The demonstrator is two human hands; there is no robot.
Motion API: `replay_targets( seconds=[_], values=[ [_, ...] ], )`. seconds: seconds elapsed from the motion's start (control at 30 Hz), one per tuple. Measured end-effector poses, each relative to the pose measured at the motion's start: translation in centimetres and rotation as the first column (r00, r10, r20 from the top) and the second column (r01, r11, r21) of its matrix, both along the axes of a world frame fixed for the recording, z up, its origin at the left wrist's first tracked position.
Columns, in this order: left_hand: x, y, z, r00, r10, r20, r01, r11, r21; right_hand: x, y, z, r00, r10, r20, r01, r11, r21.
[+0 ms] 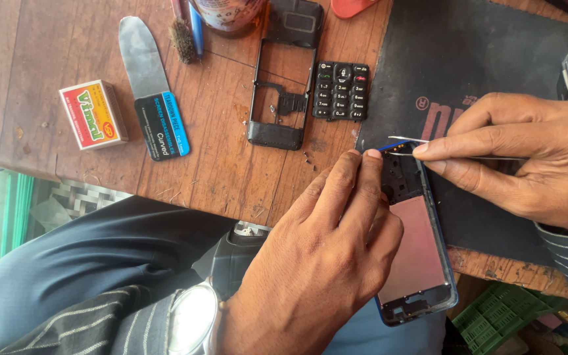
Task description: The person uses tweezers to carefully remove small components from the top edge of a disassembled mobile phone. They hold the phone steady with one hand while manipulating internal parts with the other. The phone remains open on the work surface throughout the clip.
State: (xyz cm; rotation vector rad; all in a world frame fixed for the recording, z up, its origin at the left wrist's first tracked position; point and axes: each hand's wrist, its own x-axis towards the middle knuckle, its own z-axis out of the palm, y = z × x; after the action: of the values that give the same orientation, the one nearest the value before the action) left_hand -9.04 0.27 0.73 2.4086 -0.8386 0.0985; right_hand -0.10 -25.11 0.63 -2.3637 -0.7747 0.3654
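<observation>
My left hand (317,256) presses down on an opened blue phone body (422,256) that lies on a dark mat (488,72), fingertips on its upper left corner. My right hand (527,158) pinches thin metal tweezers (405,140), and their tip touches the phone's top edge. The phone's inside shows a pinkish plate and a black frame. A watch sits on my left wrist.
On the wooden table (27,79) lie a black phone frame (284,79), a black keypad (341,91), a metal prying blade with a blue and black handle (151,85), a small box (92,114), a brush (183,39) and tiny screws (309,159). A green crate (494,315) sits below.
</observation>
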Motion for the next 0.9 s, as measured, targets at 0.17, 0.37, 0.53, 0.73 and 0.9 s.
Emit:
replay_targets(
  seconds=[0.17, 0.37, 0.53, 0.73, 0.9],
  values=[
    [0.04, 0.08, 0.09, 1.000, -0.003, -0.010, 0.003, 1.000, 0.001, 0.06, -0.04, 0.12, 1.000, -0.004, -0.020, 0.004, 1.000, 0.002],
    [0.02, -0.04, 0.02, 1.000, -0.002, -0.013, 0.003, 1.000, 0.012, 0.11, 0.07, 0.13, 1.000, 0.005, -0.014, -0.004, 1.000, 0.001],
    [-0.03, -0.15, -0.11, 1.000, 0.004, -0.004, -0.004, 1.000, 0.014, 0.14, 0.11, 0.12, 1.000, 0.015, -0.010, -0.015, 1.000, 0.003],
    [-0.01, -0.19, 0.00, 1.000, 0.014, -0.010, -0.014, 1.000, -0.003, 0.12, 0.04, 0.18, 1.000, 0.009, -0.009, -0.009, 1.000, -0.014],
    [0.07, -0.02, 0.10, 1.000, -0.008, -0.014, 0.008, 1.000, 0.005, 0.10, 0.14, 0.14, 1.000, 0.011, 0.001, -0.011, 1.000, 0.015]
  ],
)
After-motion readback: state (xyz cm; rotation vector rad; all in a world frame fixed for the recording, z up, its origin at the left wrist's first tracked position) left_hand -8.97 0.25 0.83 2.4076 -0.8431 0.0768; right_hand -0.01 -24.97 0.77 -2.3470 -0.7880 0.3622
